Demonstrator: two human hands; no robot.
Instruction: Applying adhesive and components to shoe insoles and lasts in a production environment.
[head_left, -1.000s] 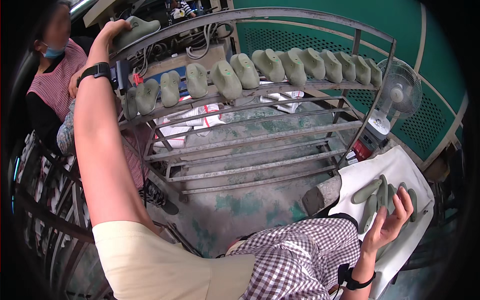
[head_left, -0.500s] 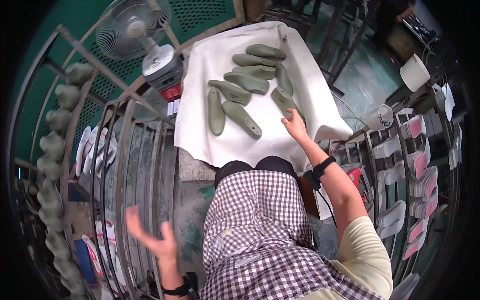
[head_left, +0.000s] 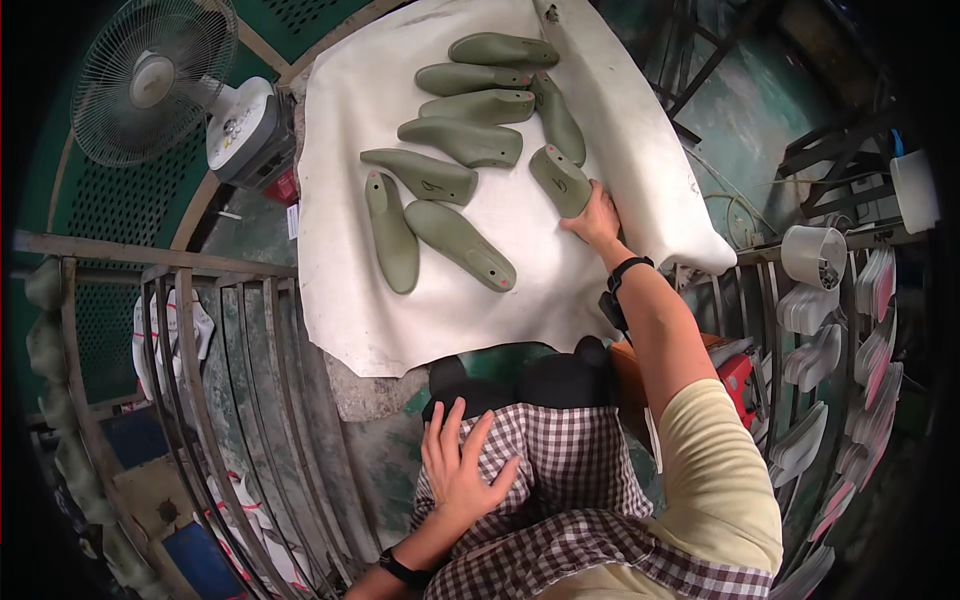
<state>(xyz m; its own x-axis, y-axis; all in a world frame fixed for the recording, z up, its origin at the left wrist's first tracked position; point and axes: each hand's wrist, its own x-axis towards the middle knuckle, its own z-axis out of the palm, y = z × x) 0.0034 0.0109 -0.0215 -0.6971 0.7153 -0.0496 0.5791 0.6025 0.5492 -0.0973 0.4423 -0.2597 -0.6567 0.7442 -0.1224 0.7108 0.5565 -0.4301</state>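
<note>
Green shoe lasts (head_left: pixel 460 143), brown-and-white checked apron (head_left: pixel 565 455)

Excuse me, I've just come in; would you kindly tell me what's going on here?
A person's right hand has its grip around the near end of a green shoe last; whether it is lifted off the white sheet is hard to tell. Eight other green lasts lie on the sheet, farther off or to the left. The left hand, open and empty, is over the checkered apron.

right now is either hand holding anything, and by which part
The right hand holds a green shoe last by its near end; the left hand looks empty, fingers spread.
</note>
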